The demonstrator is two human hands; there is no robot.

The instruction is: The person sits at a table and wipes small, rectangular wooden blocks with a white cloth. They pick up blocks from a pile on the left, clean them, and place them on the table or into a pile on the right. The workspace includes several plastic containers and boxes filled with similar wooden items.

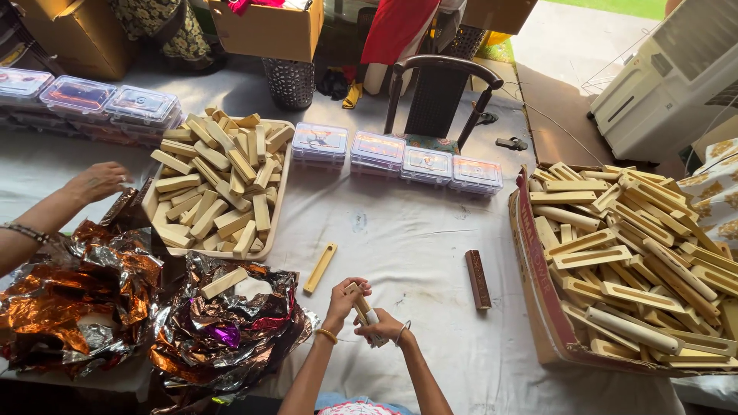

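Note:
Both my hands meet low in the middle of the view over a white cloth. My left hand grips the upper end of a pale wooden stick. My right hand holds its lower end, where something silvery wraps it. A loose yellow slotted stick lies just left of my hands. To the right, a brown wrapped stick rests on the cloth.
A tray heaped with wooden blocks sits at the left, with crumpled copper and silver foil in front. A cardboard box of slotted sticks fills the right. Clear lidded boxes line the back. Another person's hand reaches in from the left.

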